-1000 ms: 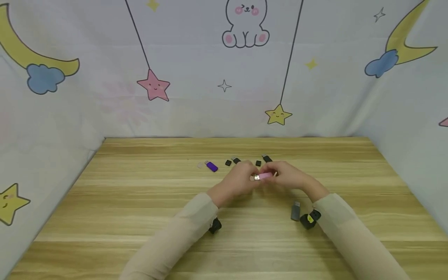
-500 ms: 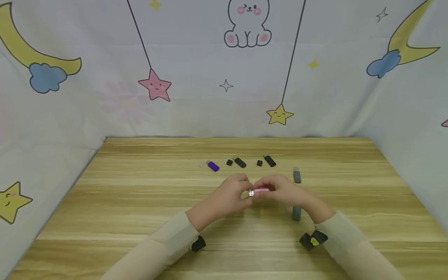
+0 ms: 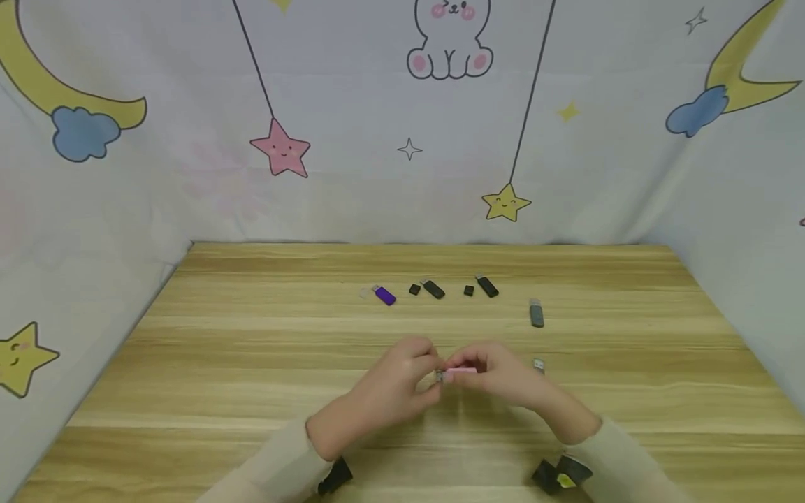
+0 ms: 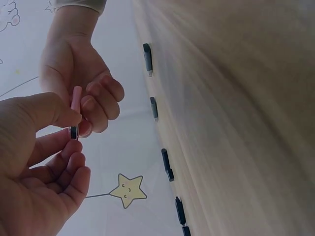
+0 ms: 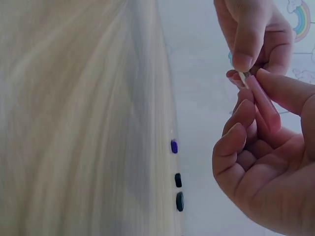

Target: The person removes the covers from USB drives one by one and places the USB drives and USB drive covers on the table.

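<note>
In the head view, both hands meet over the front middle of the table around a pink USB flash drive [image 3: 462,371]. My right hand [image 3: 493,374] grips its pink body between thumb and fingers; the right wrist view shows the body [image 5: 266,105] slanting out of the pinch. The fingers of my left hand [image 3: 396,377] pinch the opposite end, at the metal connector [image 5: 247,74]. Left fingertips hide most of that end, and I cannot tell whether a small cap is between them. In the left wrist view, the connector end [image 4: 74,132] shows dark between the fingertips.
Along the back lie a purple flash drive [image 3: 385,295] by a clear cap [image 3: 363,293], and two black drives [image 3: 434,289] [image 3: 487,286], each beside a black cap [image 3: 414,289] [image 3: 469,290]. At right are a grey drive [image 3: 536,314] and another drive [image 3: 539,365], partly hidden by my right hand.
Both hands have come nearer to me and slightly left, carrying the pink flash drive. The black drives and a grey drive at the back, earlier covered wholly or partly, now show fully.
</note>
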Available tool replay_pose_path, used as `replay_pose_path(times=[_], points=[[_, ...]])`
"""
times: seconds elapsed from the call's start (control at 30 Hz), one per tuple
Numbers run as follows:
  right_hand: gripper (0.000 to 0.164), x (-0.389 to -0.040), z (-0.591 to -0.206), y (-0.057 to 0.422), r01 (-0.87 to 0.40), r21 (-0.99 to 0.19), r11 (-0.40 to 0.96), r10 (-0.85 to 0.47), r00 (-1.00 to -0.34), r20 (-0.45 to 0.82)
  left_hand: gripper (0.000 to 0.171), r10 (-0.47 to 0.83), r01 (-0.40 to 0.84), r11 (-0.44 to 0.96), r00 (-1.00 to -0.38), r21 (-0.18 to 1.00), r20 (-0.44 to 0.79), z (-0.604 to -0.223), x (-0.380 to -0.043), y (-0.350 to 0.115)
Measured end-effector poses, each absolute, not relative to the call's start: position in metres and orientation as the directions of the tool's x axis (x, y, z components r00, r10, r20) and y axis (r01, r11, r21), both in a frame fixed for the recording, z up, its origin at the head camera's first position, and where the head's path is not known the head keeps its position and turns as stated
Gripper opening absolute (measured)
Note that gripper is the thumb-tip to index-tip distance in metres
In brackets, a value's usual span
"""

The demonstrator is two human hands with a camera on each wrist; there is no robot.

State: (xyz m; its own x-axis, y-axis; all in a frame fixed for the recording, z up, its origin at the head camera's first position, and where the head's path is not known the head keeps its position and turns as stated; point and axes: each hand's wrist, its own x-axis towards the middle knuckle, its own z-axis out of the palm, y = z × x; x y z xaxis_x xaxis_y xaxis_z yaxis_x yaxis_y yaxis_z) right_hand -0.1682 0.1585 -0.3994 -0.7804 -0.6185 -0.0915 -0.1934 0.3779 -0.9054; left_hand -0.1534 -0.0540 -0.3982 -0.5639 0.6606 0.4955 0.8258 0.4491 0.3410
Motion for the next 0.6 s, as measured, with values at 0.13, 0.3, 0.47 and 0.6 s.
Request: replay_pose_path(times=[0.13, 0.3, 0.47, 0.6], points=[[0.022, -0.162, -0.402, 0.154, -0.128, -0.915, 0.383, -0.609, -0.78, -0.146, 0.018, 0.661, 0.83, 0.441, -0.558, 0.342, 0.502, -0.401, -0.146, -0.058], [0.023, -0.158, -0.406, 0.149, -0.068, -0.927, 0.369, -0.618, -0.763, -0.191, 0.017, 0.672, 0.822, 0.436, -0.569, 0.367, 0.474, -0.405, -0.14, -0.061], [0.023, -0.156, -0.41, 0.145, -0.045, -0.933, 0.358, -0.634, -0.745, -0.207, 0.017, 0.668, 0.799, 0.442, -0.597, 0.408, 0.444, -0.409, -0.137, -0.063], [0.024, -0.153, -0.41, 0.144, -0.045, -0.934, 0.353, -0.631, -0.749, -0.203, 0.013, 0.664, 0.798, 0.445, -0.598, 0.406, 0.448, -0.411, -0.135, -0.064]])
